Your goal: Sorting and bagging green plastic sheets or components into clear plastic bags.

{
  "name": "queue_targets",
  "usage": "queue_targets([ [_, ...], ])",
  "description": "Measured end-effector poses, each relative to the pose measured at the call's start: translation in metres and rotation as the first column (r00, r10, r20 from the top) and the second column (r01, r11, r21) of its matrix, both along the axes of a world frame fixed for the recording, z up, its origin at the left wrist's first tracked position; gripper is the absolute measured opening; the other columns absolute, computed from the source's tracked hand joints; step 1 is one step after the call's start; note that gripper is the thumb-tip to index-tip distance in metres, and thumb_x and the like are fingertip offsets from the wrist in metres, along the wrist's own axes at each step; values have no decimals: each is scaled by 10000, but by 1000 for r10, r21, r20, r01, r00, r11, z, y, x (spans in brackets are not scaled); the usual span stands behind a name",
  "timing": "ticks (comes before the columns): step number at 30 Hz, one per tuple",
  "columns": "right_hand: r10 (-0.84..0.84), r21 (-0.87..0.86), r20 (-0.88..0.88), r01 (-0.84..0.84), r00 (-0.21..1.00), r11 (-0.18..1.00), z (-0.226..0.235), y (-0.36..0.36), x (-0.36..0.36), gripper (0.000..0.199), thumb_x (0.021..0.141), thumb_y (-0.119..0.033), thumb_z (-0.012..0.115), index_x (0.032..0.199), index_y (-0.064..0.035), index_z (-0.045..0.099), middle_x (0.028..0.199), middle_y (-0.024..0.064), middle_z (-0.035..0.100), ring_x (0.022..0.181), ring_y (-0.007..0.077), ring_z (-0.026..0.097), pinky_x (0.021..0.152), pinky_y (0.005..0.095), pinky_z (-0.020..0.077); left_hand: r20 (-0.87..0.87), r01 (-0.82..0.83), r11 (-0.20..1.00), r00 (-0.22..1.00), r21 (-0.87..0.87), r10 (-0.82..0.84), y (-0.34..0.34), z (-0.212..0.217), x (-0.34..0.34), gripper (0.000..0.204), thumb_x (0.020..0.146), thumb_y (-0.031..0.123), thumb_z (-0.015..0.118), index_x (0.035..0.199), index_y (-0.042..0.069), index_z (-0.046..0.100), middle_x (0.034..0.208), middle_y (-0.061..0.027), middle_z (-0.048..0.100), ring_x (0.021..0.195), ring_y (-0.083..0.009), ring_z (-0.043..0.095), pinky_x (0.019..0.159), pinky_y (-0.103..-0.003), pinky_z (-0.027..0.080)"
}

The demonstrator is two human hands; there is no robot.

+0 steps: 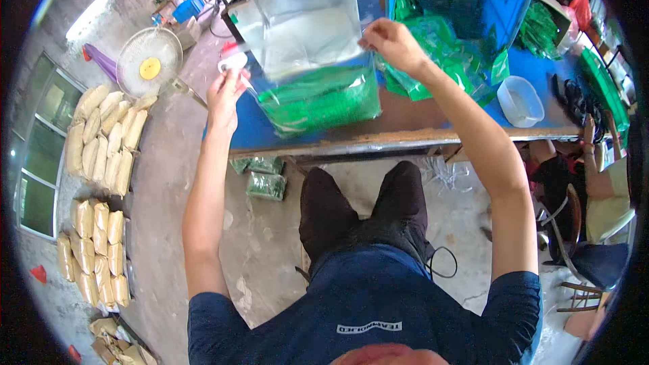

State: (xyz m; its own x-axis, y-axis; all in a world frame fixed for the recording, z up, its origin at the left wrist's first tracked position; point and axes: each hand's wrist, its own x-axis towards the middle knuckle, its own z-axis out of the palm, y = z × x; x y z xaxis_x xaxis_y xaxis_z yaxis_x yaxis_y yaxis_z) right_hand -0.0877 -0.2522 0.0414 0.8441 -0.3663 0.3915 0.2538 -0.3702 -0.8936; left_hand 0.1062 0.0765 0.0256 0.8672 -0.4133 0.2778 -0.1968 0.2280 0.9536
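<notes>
A clear plastic bag [321,100] packed with green contents lies on the blue-topped table, close to its front edge. Left of it, my left hand [226,94] is closed on a small white roll [233,62], perhaps tape. My right hand [399,45] is raised by the bag's far right corner, thumb and fingers pinched together. Clear film shows beside those fingertips, but what they grip is too fine to make out. Just behind the bag stands a translucent plastic bin [307,23].
A blue crate [503,0] stands behind loose green bags [439,40]. A clear tub [520,103] sits at right. Below the table are green packs [266,186]. A round fan [149,61] and stacked tan packages [101,138] stand left. Another person's arm [589,149] shows far right.
</notes>
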Motion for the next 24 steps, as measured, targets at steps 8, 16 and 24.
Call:
queue_targets([
  [8,-39,-31,89,42,995,999,-4,-9,-7,195,979,-172,581,976,23,590,950,123,716,917,158,674,852,295,520,38,-34,996,999,-82,37,-11,-13,2,226,980,258,620,1051,45,646,971,-50,683,888,-127,645,830,-284,500],
  [16,-64,93,138,52,988,994,32,-3,37,193,981,-166,567,968,25,596,943,109,714,908,156,672,855,294,516,-75,76,927,991,-368,-111,-5,31,32,224,991,284,585,1039,73,641,1031,-66,688,1064,-188,630,991,-379,451],
  [24,95,-549,16,-71,995,833,-112,30,-87,138,849,-46,681,984,-32,654,1109,137,678,1115,310,619,976,402,484,-322,683,460,699,568,-639,94,-14,-32,465,852,16,713,1299,33,586,1251,-55,635,1164,-168,594,1013,-366,475],
])
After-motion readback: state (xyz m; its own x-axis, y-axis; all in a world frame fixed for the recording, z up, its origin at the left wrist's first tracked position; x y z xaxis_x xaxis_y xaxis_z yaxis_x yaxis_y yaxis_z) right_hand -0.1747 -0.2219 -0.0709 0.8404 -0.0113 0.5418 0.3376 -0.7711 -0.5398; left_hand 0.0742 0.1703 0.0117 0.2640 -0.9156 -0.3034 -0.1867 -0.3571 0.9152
